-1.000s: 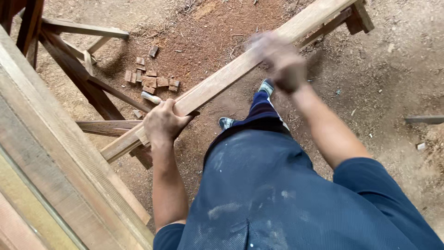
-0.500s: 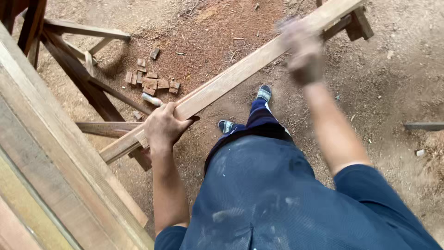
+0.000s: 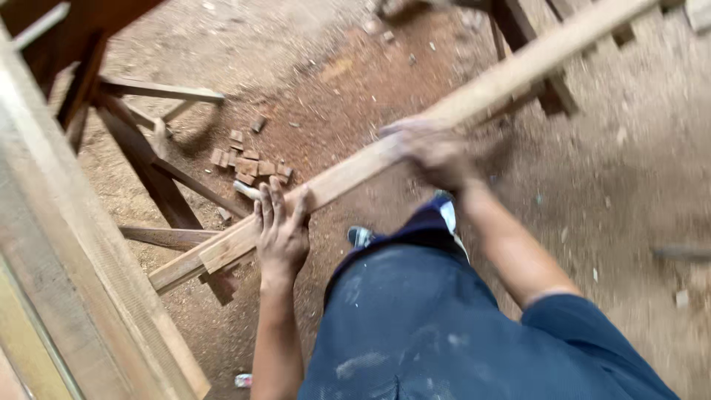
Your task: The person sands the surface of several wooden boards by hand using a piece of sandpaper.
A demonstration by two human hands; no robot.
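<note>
The long pale wooden plank (image 3: 444, 118) runs on a slant from lower left to upper right, its lower end lying on a wooden trestle (image 3: 148, 178) and its far end reaching past a dark wooden stand (image 3: 552, 85) at the top of the view. Your left hand (image 3: 280, 233) lies flat on the plank near its lower end, fingers stretched out and spread, palm down on the wood, not closed round it. Your right hand (image 3: 437, 152) is farther up the same plank and blurred; it seems wrapped over the top edge, but you cannot tell how firmly it is closed. The two hands are well apart along the board.

Below the plank, between your arms, your dark blue dusty trousers (image 3: 437, 326) fill the lower middle, with a shoe (image 3: 361, 236) showing just beside the left hand. On the reddish dirt floor (image 3: 629, 192), near the trestle, lies a cluster of small wood offcuts (image 3: 248, 159). A broad timber beam (image 3: 67, 267) crosses the left edge.
</note>
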